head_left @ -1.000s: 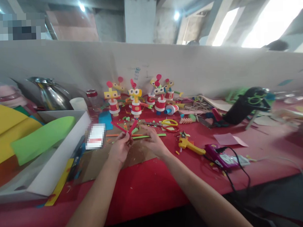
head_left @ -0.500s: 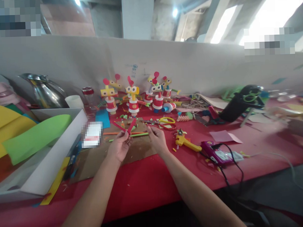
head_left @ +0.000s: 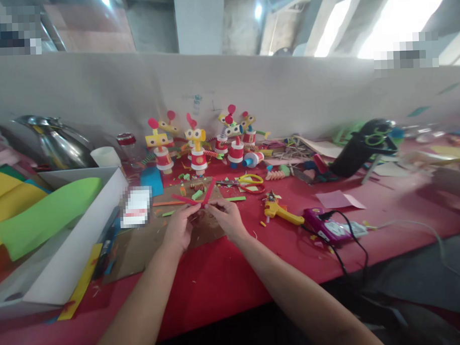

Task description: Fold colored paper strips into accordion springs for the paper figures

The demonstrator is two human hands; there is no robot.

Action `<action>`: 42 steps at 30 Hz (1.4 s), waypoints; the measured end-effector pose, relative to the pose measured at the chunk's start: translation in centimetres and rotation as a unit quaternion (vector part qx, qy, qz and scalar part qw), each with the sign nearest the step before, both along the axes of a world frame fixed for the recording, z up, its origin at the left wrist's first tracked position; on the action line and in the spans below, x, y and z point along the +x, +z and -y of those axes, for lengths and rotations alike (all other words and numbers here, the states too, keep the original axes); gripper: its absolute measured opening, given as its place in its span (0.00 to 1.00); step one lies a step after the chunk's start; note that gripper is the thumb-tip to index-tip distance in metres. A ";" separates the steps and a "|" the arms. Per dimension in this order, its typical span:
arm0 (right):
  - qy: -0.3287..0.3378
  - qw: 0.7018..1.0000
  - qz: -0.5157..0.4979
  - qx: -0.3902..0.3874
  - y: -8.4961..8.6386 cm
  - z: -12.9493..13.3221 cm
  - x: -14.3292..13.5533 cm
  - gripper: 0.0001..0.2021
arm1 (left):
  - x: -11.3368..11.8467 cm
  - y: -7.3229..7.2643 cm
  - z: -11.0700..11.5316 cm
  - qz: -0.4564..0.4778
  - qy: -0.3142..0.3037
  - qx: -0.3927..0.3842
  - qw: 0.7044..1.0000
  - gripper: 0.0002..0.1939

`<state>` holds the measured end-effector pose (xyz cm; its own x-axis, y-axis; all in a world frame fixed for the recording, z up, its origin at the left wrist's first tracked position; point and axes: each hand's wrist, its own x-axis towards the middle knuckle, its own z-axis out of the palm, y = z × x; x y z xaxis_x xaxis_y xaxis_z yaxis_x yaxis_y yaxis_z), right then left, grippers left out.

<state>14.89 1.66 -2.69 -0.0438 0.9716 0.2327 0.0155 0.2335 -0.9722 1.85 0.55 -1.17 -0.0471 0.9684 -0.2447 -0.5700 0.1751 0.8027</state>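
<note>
Two red paper strips point(head_left: 209, 191) meet in a V shape above the brown cardboard point(head_left: 142, 250). My left hand point(head_left: 181, 225) pinches them near the point where they join. From the right, my right hand point(head_left: 228, 218) closes its fingertips on the same joint, close to my left fingertips. Behind my hands, a green strip point(head_left: 236, 198) and an orange strip point(head_left: 165, 203) lie flat. Yellow-and-red scissors point(head_left: 251, 180) rest just beyond them. Paper figures point(head_left: 198, 161) with red cup bodies and big eyes stand farther back.
A white box point(head_left: 76, 243) of coloured sheets stands at left, near a steel jug point(head_left: 57, 143). At right lie a yellow glue gun point(head_left: 284, 214), a purple power strip point(head_left: 326, 227) with cables and a black holder point(head_left: 355, 150). Another person's hand point(head_left: 429, 163) is blurred at far right.
My right hand has moved left and met my left hand at the red strips' joint. The whole view has shifted slightly.
</note>
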 end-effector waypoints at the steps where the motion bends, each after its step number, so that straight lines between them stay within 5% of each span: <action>1: 0.005 1.000 -0.013 -0.019 0.1 0.0 0.0 0.09 | 0.0 0.0 0.0 -0.010 -0.002 0.002 1.000 0.08; 14: 0.020 0.995 -0.074 -0.060 0.5 0.0 0.0 0.08 | 0.2 -0.5 0.1 -0.088 -0.013 0.029 0.996 0.14; 22: 0.066 0.977 -0.152 -0.132 1.0 -0.2 0.5 0.14 | 0.2 -0.1 -0.1 -0.016 0.014 0.016 1.000 0.10; 29: 0.051 0.995 -0.076 -0.043 1.0 0.1 0.1 0.09 | 0.3 0.0 -0.1 -0.043 0.003 0.046 0.998 0.11; 42: 0.028 0.996 -0.064 -0.060 0.8 -0.4 0.5 0.08 | 0.5 -0.6 0.3 -0.087 0.004 0.056 0.995 0.13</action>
